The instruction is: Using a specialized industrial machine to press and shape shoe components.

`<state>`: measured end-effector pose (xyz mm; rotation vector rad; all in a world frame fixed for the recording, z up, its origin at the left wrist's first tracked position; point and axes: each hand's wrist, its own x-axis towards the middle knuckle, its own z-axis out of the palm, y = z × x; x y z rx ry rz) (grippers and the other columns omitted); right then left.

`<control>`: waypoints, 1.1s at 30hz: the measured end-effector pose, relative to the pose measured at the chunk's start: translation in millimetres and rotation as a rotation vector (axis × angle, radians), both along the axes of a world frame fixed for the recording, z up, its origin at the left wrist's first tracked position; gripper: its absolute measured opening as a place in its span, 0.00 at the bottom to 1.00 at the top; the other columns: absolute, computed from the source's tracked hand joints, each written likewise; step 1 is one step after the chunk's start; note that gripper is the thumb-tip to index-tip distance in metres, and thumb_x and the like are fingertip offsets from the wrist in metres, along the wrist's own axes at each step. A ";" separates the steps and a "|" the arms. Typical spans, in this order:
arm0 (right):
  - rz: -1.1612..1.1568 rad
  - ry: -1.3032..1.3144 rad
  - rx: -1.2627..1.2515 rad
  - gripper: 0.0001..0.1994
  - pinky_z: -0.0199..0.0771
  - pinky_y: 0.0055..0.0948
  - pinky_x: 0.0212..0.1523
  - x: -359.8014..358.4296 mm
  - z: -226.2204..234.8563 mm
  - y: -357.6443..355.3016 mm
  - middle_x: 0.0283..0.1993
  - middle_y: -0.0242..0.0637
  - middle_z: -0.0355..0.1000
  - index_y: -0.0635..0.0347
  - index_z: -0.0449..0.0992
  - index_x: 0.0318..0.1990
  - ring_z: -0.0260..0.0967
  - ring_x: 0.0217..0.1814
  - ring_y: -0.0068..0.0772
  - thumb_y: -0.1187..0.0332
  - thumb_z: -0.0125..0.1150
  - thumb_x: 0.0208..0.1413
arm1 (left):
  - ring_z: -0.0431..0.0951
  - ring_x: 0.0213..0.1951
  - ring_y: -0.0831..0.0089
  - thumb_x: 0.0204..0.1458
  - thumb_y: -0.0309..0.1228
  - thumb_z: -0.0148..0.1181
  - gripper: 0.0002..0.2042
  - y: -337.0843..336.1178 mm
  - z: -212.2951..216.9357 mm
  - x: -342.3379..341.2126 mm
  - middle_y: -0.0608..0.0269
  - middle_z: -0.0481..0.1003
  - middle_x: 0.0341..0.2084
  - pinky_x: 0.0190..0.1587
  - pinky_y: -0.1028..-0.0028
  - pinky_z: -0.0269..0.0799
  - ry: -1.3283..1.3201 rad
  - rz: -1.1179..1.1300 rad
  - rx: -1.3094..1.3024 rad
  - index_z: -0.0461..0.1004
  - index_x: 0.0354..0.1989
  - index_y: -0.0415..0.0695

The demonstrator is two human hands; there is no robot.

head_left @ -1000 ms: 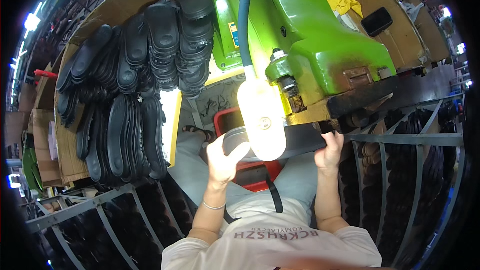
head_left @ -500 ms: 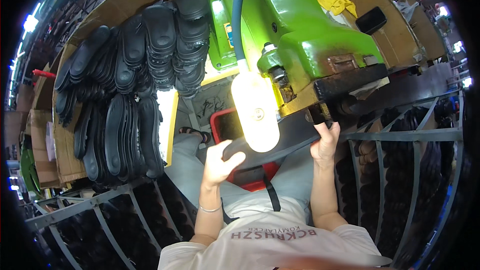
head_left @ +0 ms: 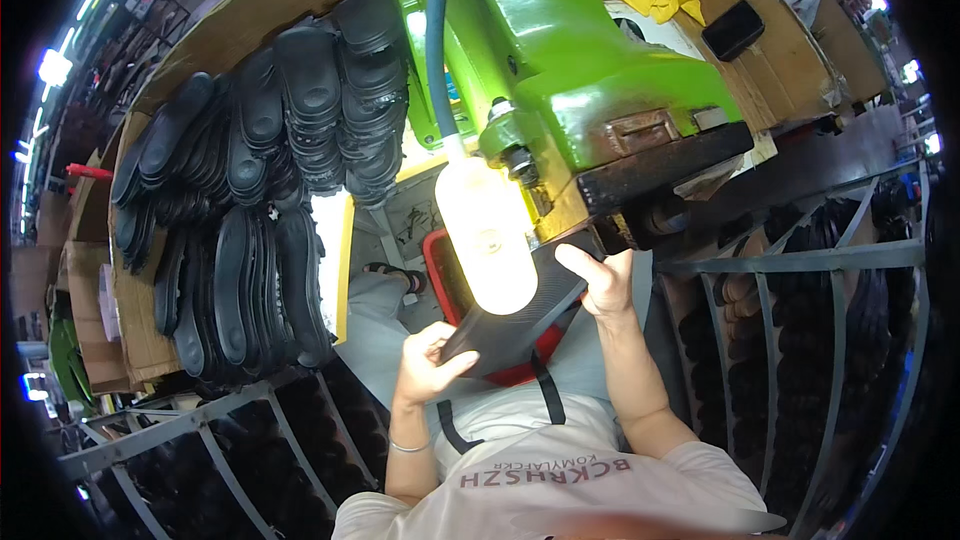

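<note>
The sole [head_left: 525, 325] is held up over the lap, slantwise, in front of the lower front edge of the machine [head_left: 560, 60]; its left end is lower than its right. By the left hand [head_left: 425, 368] the lower end is pinched, thumb on the near face and fingers behind. By the right hand [head_left: 610, 290] the upper end is pinched, the thumb laid across its face; most of those fingers are hidden behind the sole.

The middle of the sole is partly covered by the glaring lamp [head_left: 487, 235], so a flaw there could be missed, or the edge misjudged. Whether the machine is touched by the upper end cannot be told; the right thumb is set near the head's lower edge, and could be caught if the head were worked with the hand so close. If the left pinch were loosened, the low end could be dropped toward the red bin [head_left: 432, 265] beneath, since no other support is seen under it. If the sole were swung up, the lamp could be knocked.

Near the right edge of the carton [head_left: 135, 320], soles are stacked in leaning piles [head_left: 310, 90]; these could be toppled by a stray elbow.
</note>
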<state>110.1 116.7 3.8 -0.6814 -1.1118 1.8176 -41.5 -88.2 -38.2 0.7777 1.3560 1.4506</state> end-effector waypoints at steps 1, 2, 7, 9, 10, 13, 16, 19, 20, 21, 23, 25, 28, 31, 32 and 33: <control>-0.012 -0.029 0.065 0.23 0.67 0.22 0.47 -2.2 4.1 0.1 0.43 0.34 0.71 0.67 0.67 0.50 0.68 0.42 0.24 0.82 0.62 0.41 | 0.73 0.30 0.82 0.43 0.20 0.65 0.12 8.8 6.3 2.9 0.64 0.76 0.28 0.34 0.81 0.69 0.082 -0.043 -0.022 0.72 0.37 0.33; -0.026 -0.059 0.131 0.23 0.67 0.22 0.47 -2.5 6.2 -0.1 0.43 0.34 0.71 0.67 0.68 0.49 0.68 0.43 0.24 0.82 0.61 0.42 | 0.74 0.30 0.81 0.44 0.21 0.64 0.13 22.5 14.4 7.0 0.64 0.77 0.29 0.34 0.81 0.70 0.161 -0.089 -0.043 0.72 0.39 0.32; -0.106 -0.125 0.144 0.31 0.64 0.25 0.52 2.7 -2.3 -9.9 0.48 0.38 0.67 0.67 0.58 0.56 0.65 0.49 0.26 0.76 0.66 0.44 | 0.75 0.24 0.71 0.47 0.25 0.62 0.08 102.5 30.3 28.0 0.56 0.76 0.23 0.29 0.75 0.70 0.320 0.064 0.196 0.75 0.34 0.35; -0.093 -0.177 0.105 0.30 0.60 0.31 0.58 17.6 -15.5 -29.6 0.55 0.42 0.63 0.67 0.57 0.57 0.61 0.56 0.32 0.76 0.63 0.46 | 0.74 0.27 0.75 0.48 0.25 0.62 0.08 105.4 42.6 29.0 0.61 0.76 0.26 0.32 0.76 0.69 0.438 0.088 0.143 0.75 0.35 0.36; 0.026 -0.153 0.016 0.31 0.59 0.31 0.59 26.3 -22.2 -47.8 0.55 0.42 0.62 0.68 0.56 0.58 0.61 0.57 0.33 0.77 0.63 0.46 | 0.73 0.31 0.78 0.49 0.25 0.61 0.08 106.5 44.1 30.0 0.65 0.75 0.28 0.35 0.78 0.69 0.554 0.106 0.079 0.75 0.37 0.37; 0.374 -0.307 -0.178 0.23 0.64 0.30 0.55 50.3 -49.2 -100.9 0.50 0.39 0.69 0.70 0.66 0.52 0.65 0.53 0.28 0.75 0.64 0.48 | 0.72 0.27 0.80 0.48 0.25 0.63 0.06 96.4 29.0 35.3 0.66 0.75 0.25 0.31 0.80 0.68 0.463 0.182 0.092 0.76 0.33 0.38; 0.417 -0.253 -0.336 0.18 0.66 0.26 0.51 64.9 -71.5 -129.1 0.47 0.38 0.71 0.71 0.69 0.49 0.67 0.49 0.25 0.75 0.62 0.51 | 0.72 0.26 0.80 0.48 0.23 0.62 0.05 87.0 34.5 36.5 0.66 0.75 0.24 0.30 0.80 0.67 0.540 0.179 0.123 0.75 0.33 0.37; 0.510 -0.364 -0.377 0.18 0.66 0.25 0.51 83.4 -69.4 -119.6 0.48 0.38 0.71 0.71 0.68 0.50 0.66 0.49 0.23 0.74 0.61 0.52 | 0.71 0.26 0.81 0.48 0.22 0.61 0.05 82.3 20.3 40.2 0.66 0.74 0.25 0.30 0.81 0.67 0.669 0.254 0.170 0.75 0.34 0.36; 0.506 -0.361 -0.380 0.18 0.66 0.25 0.51 84.9 -69.8 -116.7 0.48 0.38 0.71 0.71 0.68 0.50 0.66 0.49 0.23 0.74 0.61 0.52 | 0.71 0.26 0.82 0.48 0.22 0.62 0.06 84.7 17.3 43.1 0.66 0.74 0.24 0.30 0.81 0.67 0.593 0.240 0.147 0.75 0.34 0.36; 0.494 -0.295 -0.356 0.19 0.65 0.26 0.53 85.2 -70.4 -113.2 0.50 0.38 0.70 0.71 0.67 0.51 0.66 0.50 0.25 0.75 0.60 0.52 | 0.71 0.26 0.82 0.48 0.23 0.62 0.07 86.6 15.2 45.4 0.66 0.74 0.24 0.29 0.81 0.67 0.516 0.227 0.123 0.75 0.34 0.35; 0.510 -0.151 -0.343 0.25 0.61 0.29 0.58 82.9 -62.5 -99.7 0.55 0.41 0.65 0.71 0.60 0.57 0.62 0.56 0.29 0.74 0.59 0.52 | 0.71 0.26 0.82 0.48 0.23 0.63 0.07 91.6 22.1 41.8 0.66 0.75 0.24 0.30 0.81 0.67 0.577 0.193 0.118 0.75 0.35 0.35; 0.260 -0.071 -0.203 0.30 0.60 0.28 0.57 80.1 -62.4 -75.9 0.55 0.41 0.63 0.69 0.55 0.59 0.60 0.58 0.31 0.70 0.61 0.50 | 0.74 0.28 0.82 0.48 0.24 0.63 0.08 108.3 22.6 45.8 0.66 0.76 0.25 0.31 0.81 0.69 0.633 0.119 0.043 0.75 0.36 0.36; 0.001 0.065 -0.094 0.21 0.67 0.22 0.45 46.2 -25.4 -25.9 0.44 0.36 0.69 0.67 0.66 0.50 0.67 0.45 0.24 0.71 0.64 0.49 | 0.75 0.29 0.81 0.48 0.25 0.63 0.08 111.6 40.3 42.6 0.66 0.76 0.25 0.32 0.80 0.70 0.718 0.074 0.085 0.75 0.36 0.37; -0.140 -0.040 0.018 0.10 0.69 0.19 0.39 28.4 -12.6 -10.2 0.36 0.32 0.71 0.64 0.71 0.43 0.68 0.35 0.20 0.76 0.59 0.52 | 0.75 0.32 0.81 0.46 0.26 0.64 0.10 96.4 31.9 42.5 0.63 0.77 0.26 0.35 0.80 0.70 0.440 0.044 0.052 0.75 0.37 0.37; -0.171 0.005 -0.041 0.11 0.69 0.19 0.40 25.8 -12.8 -9.9 0.37 0.32 0.71 0.64 0.71 0.43 0.68 0.36 0.20 0.75 0.59 0.53 | 0.75 0.33 0.82 0.46 0.26 0.64 0.11 88.8 29.3 44.3 0.62 0.77 0.26 0.36 0.80 0.70 0.280 0.040 0.007 0.75 0.37 0.37; -0.198 0.008 -0.018 0.10 0.68 0.20 0.43 25.5 -18.9 -7.6 0.39 0.32 0.71 0.65 0.70 0.43 0.67 0.38 0.20 0.75 0.58 0.53 | 0.75 0.32 0.79 0.45 0.28 0.66 0.11 83.1 28.5 45.6 0.60 0.76 0.25 0.37 0.78 0.70 0.278 0.053 -0.008 0.75 0.35 0.37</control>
